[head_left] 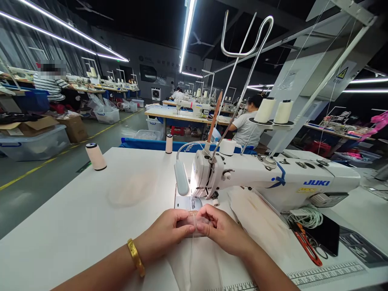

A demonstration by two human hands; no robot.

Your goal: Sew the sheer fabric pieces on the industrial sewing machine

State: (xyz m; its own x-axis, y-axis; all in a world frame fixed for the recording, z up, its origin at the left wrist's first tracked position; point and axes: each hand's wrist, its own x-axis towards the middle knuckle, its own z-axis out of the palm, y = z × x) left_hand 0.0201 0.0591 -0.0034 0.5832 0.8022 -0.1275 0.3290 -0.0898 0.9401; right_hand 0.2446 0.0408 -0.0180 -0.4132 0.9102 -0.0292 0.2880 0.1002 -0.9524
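Observation:
Both hands meet just in front of the needle area of a white sewing machine. My left hand, with a gold bracelet at the wrist, pinches a sheer pale fabric between thumb and fingers. From the other side my right hand pinches the same fabric, fingertips close to the left ones. The cloth hangs from the fingers over the table's front. Right behind the fingertips lie the presser foot and the metal needle plate. A small lamp lights that spot.
Thread cones stand on the white tabletop. More pale fabric lies right of the needle area. Orange-handled scissors, a black phone-like slab, coiled cord and a clear ruler lie at right. People sit at machines beyond.

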